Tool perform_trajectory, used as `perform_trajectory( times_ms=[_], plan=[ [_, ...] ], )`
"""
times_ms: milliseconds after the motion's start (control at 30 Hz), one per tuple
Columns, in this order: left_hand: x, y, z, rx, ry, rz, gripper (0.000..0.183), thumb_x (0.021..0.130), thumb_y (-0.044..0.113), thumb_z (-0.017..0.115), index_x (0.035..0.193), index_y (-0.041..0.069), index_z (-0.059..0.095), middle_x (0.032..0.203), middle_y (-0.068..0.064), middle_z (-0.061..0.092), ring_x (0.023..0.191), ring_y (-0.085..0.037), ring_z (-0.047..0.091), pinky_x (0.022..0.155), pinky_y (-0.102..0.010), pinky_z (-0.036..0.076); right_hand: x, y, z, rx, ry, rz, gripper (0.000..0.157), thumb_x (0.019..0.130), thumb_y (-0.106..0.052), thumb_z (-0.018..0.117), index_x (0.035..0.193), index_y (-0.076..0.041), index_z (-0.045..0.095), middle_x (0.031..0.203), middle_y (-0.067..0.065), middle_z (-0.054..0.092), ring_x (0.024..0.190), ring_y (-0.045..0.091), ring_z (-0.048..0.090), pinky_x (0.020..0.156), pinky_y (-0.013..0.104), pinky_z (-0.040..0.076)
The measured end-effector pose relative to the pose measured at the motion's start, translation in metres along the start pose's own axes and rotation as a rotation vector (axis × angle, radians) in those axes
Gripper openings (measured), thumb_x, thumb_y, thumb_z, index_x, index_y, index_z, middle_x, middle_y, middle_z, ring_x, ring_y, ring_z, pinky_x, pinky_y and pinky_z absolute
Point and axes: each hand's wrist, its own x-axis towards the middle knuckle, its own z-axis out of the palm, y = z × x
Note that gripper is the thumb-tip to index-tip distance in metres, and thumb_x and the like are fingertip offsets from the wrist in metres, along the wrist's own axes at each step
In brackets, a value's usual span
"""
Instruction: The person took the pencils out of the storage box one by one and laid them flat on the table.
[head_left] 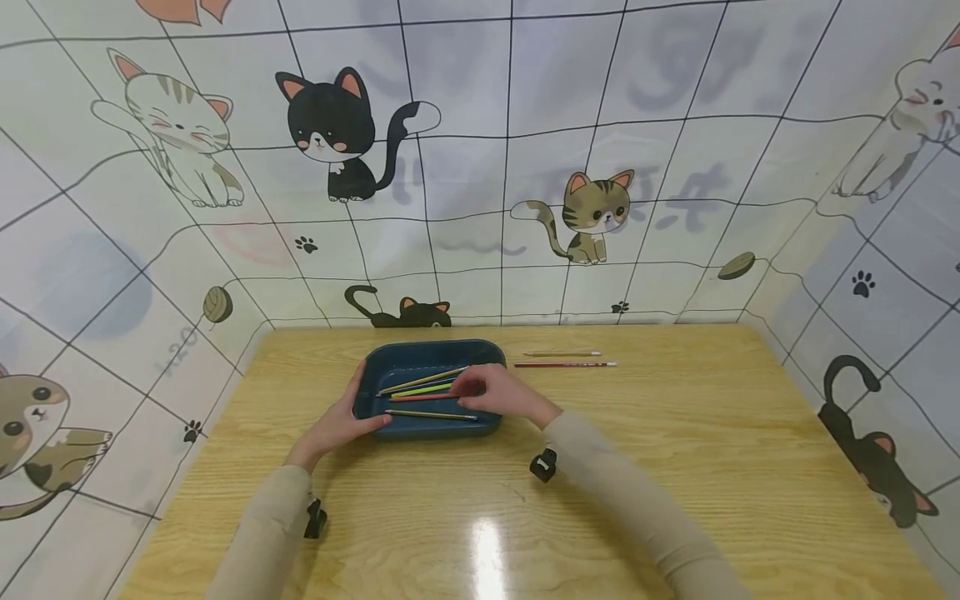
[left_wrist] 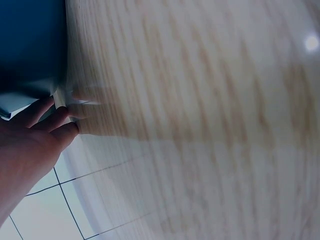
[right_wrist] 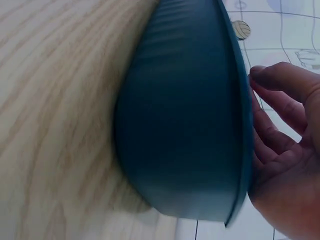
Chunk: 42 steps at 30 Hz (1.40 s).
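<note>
A dark blue rectangular tray [head_left: 405,354] stands on the wooden table, with several pencils inside it. My left hand [head_left: 341,425] grips the tray's left end, thumb over the front rim and fingers along the outer side. In the left wrist view, fingers [left_wrist: 60,120] touch the tray's wall. Over the tray's right half, my right hand [head_left: 495,392] pinches the right end of a red pencil [head_left: 423,398] between thumb and fingers. Beside it lie a yellow-green pencil [head_left: 420,389] and a gold pencil [head_left: 408,384]; nearer the front wall is another pencil [head_left: 431,415]. The right wrist view hides the fingertips behind the rim.
Right of the tray, a yellowish pencil [head_left: 562,354] and a dark red pencil [head_left: 566,364] lie on the table [head_left: 675,450]. A cat-patterned cloth [head_left: 480,183] hangs behind and along both sides.
</note>
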Motion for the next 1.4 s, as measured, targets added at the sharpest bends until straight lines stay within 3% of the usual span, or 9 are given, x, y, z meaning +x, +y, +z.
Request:
perform_trajectory(
  times_ms=[167,400,833,1067,1167,1400],
  plan=[
    [0.0,0.0,-0.001,-0.001,0.002,-0.004,0.104,0.086,0.019,0.073,0.154,0.005,-0.004,0.157,-0.028,-0.002,0.139,-0.051,0.006,0.107,-0.065,0.014,0.011,0.001,0.011,-0.002,-0.082,0.008,0.021,0.091,-0.002,0.064,0.111,0.003,0.066,0.105,0.014,0.067,0.09,0.012,0.063,0.08,0.024,0.05],
    [0.002,-0.006,-0.001,-0.023,-0.004,-0.001,0.105,0.086,0.019,0.073,0.154,0.006,-0.006,0.157,-0.026,-0.004,0.141,-0.049,0.003,0.108,-0.064,0.011,0.026,0.003,0.023,-0.025,-0.15,0.047,0.021,0.091,-0.001,0.065,0.111,0.001,0.066,0.102,0.004,0.067,0.09,0.011,0.063,0.08,0.023,0.05],
    [0.001,-0.003,-0.001,-0.019,0.001,0.009,0.104,0.086,0.019,0.073,0.154,0.005,-0.005,0.157,-0.028,-0.002,0.14,-0.05,0.006,0.108,-0.064,0.013,0.039,0.002,0.03,-0.048,-0.173,0.099,0.023,0.088,0.002,0.066,0.111,0.003,0.066,0.1,0.006,0.067,0.089,0.014,0.063,0.078,0.024,0.049],
    [0.0,0.001,0.0,0.007,0.008,-0.001,0.103,0.087,0.019,0.072,0.154,0.005,-0.004,0.156,-0.028,-0.001,0.139,-0.052,0.008,0.107,-0.065,0.015,0.046,0.007,0.036,-0.17,-0.17,0.133,0.032,0.085,0.002,0.072,0.116,0.001,0.062,0.095,0.006,0.063,0.084,0.014,0.059,0.077,0.026,0.049],
    [0.003,-0.004,0.001,0.005,0.013,0.007,0.104,0.086,0.019,0.073,0.154,0.005,-0.004,0.156,-0.029,-0.001,0.138,-0.052,0.008,0.106,-0.066,0.015,0.048,0.008,0.039,-0.221,-0.165,0.15,0.036,0.083,0.002,0.074,0.116,-0.001,0.06,0.092,0.004,0.061,0.082,0.014,0.057,0.076,0.027,0.049],
    [0.016,-0.038,0.003,0.022,0.026,0.008,0.108,0.086,0.028,0.074,0.156,0.02,-0.009,0.159,-0.02,-0.004,0.141,-0.047,0.005,0.107,-0.064,0.014,0.05,0.013,0.041,-0.222,-0.149,0.162,0.037,0.082,0.004,0.073,0.116,-0.002,0.06,0.087,0.002,0.059,0.079,0.013,0.057,0.075,0.027,0.049]
  ],
)
